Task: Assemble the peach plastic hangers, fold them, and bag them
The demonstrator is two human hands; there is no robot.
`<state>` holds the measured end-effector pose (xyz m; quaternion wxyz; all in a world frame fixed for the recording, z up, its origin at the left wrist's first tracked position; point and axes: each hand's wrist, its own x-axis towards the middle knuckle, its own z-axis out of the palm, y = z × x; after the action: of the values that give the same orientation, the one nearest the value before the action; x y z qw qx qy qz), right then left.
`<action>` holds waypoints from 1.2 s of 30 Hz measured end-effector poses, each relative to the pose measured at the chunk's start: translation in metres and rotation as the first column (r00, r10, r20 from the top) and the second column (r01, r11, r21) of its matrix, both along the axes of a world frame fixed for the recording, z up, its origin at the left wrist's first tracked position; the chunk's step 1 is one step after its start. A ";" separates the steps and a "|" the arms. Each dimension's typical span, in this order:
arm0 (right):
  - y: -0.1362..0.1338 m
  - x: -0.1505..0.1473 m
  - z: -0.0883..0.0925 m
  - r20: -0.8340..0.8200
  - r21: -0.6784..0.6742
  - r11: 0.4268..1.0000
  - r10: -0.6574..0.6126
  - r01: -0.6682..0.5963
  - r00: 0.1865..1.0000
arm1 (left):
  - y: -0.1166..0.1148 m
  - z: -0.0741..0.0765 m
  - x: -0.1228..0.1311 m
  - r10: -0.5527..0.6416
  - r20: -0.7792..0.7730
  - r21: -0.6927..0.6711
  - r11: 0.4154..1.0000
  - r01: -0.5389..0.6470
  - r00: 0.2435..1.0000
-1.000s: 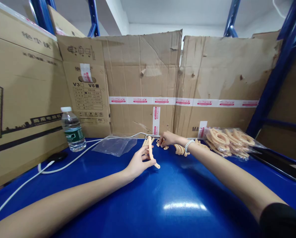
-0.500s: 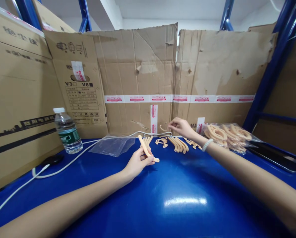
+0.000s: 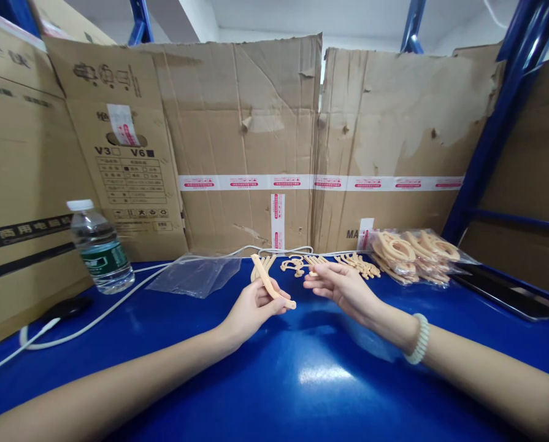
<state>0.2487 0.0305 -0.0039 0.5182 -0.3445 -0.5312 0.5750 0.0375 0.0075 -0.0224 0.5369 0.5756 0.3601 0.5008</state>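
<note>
In my left hand point(image 3: 251, 310) is a beige, slightly bent strip point(image 3: 267, 279) with a small hole at its lower end, pinched between thumb and fingers and slanting up to the left. Just to the right, my right hand point(image 3: 345, 291) has its fingertips closed on a small beige curved piece point(image 3: 311, 273), mostly hidden by the fingers. A gap separates the two hands. Behind the left hand lie more beige strips point(image 3: 264, 265). Small hook-like pieces point(image 3: 294, 264) rest between the hands, further back. Past the right hand is a pile of thin beige parts point(image 3: 359, 265).
Clear bags of beige rings point(image 3: 407, 255) and a dark flat tablet point(image 3: 513, 291) lie at the right. Leftward are an empty-looking plastic bag point(image 3: 194, 276), a water bottle point(image 3: 100, 248) and a white cable point(image 3: 94, 313). Cardboard sheets point(image 3: 237, 147) wall the back of the blue table point(image 3: 274, 380).
My right hand has come back from above the rear pieces toward my left hand, bringing the small curved piece. My left hand still holds the strip. The view has shifted slightly right.
</note>
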 end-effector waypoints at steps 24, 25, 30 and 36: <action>-0.016 -0.003 -0.022 -0.097 -0.158 0.916 0.357 -0.369 0.929 | -0.007 -0.008 0.009 -0.078 -0.062 0.111 0.990 0.084 0.995; -0.017 -0.003 -0.022 -0.098 -0.156 0.915 0.360 -0.371 0.928 | -0.008 -0.008 0.009 -0.077 -0.068 0.121 0.989 0.085 0.995; -0.017 -0.003 -0.021 -0.114 -0.139 0.916 0.363 -0.377 0.925 | -0.013 -0.003 0.008 -0.033 -0.222 0.259 0.962 0.091 0.974; -0.017 -0.003 -0.022 -0.081 -0.161 0.923 0.341 -0.350 0.937 | -0.014 0.002 0.010 -0.012 -0.283 0.286 0.953 0.097 0.959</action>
<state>0.2455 0.0130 -0.0261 0.3903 -0.2741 -0.5184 0.7098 0.0471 -0.0067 -0.0207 0.4020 0.7242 0.3364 0.4482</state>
